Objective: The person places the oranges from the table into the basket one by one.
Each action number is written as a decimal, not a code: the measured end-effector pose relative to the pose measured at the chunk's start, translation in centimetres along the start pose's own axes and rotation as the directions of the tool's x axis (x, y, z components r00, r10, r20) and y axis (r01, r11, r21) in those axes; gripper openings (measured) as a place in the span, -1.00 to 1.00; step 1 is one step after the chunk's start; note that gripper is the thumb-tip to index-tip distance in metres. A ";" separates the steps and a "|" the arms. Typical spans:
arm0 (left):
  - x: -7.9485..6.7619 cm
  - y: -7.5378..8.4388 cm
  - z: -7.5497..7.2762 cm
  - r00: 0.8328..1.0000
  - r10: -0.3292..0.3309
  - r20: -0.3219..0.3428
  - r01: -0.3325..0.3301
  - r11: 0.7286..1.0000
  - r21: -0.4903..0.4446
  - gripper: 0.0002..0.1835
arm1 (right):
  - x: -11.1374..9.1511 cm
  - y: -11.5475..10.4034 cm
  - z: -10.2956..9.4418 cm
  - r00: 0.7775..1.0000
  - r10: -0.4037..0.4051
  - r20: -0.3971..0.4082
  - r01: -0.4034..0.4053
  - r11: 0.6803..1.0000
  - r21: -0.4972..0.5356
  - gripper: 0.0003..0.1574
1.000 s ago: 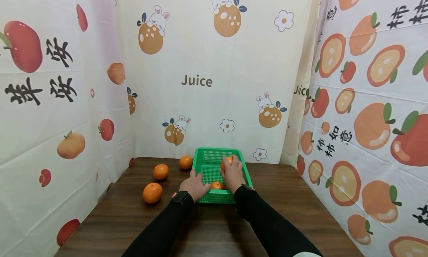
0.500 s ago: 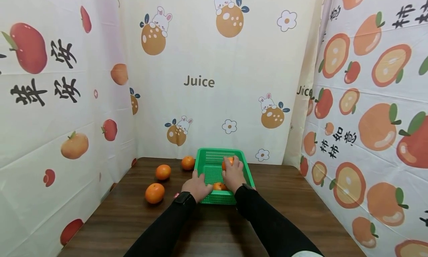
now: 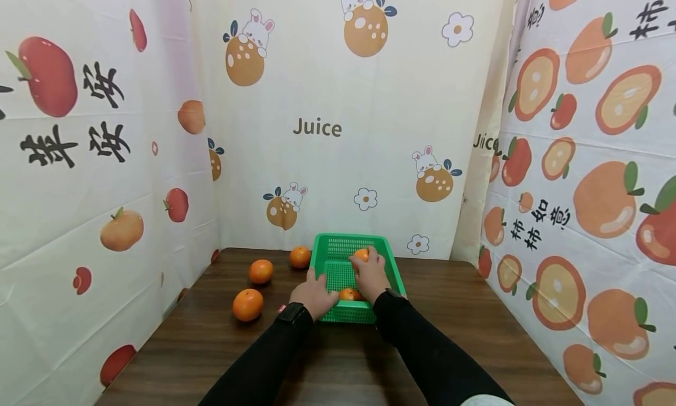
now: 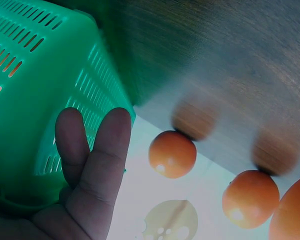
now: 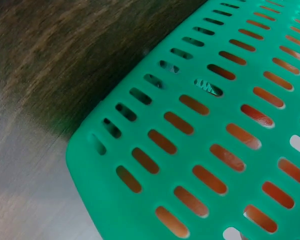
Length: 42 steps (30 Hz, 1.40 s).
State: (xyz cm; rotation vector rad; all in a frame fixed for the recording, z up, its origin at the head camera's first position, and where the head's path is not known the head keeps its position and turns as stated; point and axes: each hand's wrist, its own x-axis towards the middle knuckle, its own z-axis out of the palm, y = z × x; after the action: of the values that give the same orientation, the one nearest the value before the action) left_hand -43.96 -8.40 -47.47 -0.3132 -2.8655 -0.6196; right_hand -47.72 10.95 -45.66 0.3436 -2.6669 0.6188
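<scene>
A green plastic basket (image 3: 323,311) with slotted walls stands toward the back of the table. My right hand (image 3: 371,277) reaches inside it and holds a mandarin orange (image 3: 362,253) near the back right, partly covered by the fingers. Another mandarin (image 3: 350,294) lies by the basket's front wall. At the front left corner rests my left hand (image 3: 313,297), thumb toward the front rim. In the left wrist view, two straight fingers of the left hand (image 4: 102,165) lie along the outside of the basket wall (image 4: 27,135). The right wrist view shows only the slotted basket wall (image 5: 85,155), with orange behind the slots.
Left of the basket, three mandarins sit on the dark wooden table (image 3: 449,335): a near one (image 3: 247,305), a middle one (image 3: 261,271) and a far one (image 3: 300,257). Fruit-printed curtains (image 3: 317,71) enclose the table at the back and both sides.
The head view has shifted slightly, so the scene sits a little further right. My right hand's fingers now cover more of its mandarin. The left hand stays at the basket corner.
</scene>
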 end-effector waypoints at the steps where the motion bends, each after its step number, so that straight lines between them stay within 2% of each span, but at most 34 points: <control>1: 0.0 0.0 0.0 1.000 0.001 -0.003 -0.001 1.000 0.000 -0.22 | 0.1 0.0 0.0 1.000 -0.007 -0.003 0.007 1.000 -0.001 -0.55; 8: 0.0 0.1 0.0 1.000 -0.003 0.004 0.002 1.000 0.012 -0.21 | 0.2 -0.1 -0.1 0.999 0.024 0.048 -0.025 1.000 0.011 -0.47; 11: 0.0 0.0 0.2 1.000 -0.007 0.007 0.007 1.000 0.012 -0.20 | 0.2 -0.2 -0.1 0.999 0.024 0.046 -0.026 0.999 0.026 -0.47; 19: 0.0 -0.1 0.3 1.000 -0.012 0.005 0.012 1.000 0.017 -0.22 | 0.4 0.2 0.6 1.000 -0.010 0.017 0.009 0.999 0.038 -0.51; 28: 0.3 -0.2 0.3 1.000 -0.005 -0.004 0.005 1.000 0.023 -0.25 | 0.2 0.0 0.0 0.996 -0.047 0.070 0.045 0.999 0.030 -0.49; 42: 0.2 -0.1 0.2 1.000 0.010 -0.010 -0.009 0.999 0.033 -0.23 | 0.1 0.3 0.2 0.992 -0.096 0.079 0.095 0.995 0.023 -0.49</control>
State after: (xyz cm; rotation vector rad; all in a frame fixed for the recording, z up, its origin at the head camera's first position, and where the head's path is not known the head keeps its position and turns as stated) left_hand -44.17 -8.39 -47.62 -0.3175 -2.8595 -0.5697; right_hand -47.97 11.16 -45.90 0.5083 -2.7032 0.6139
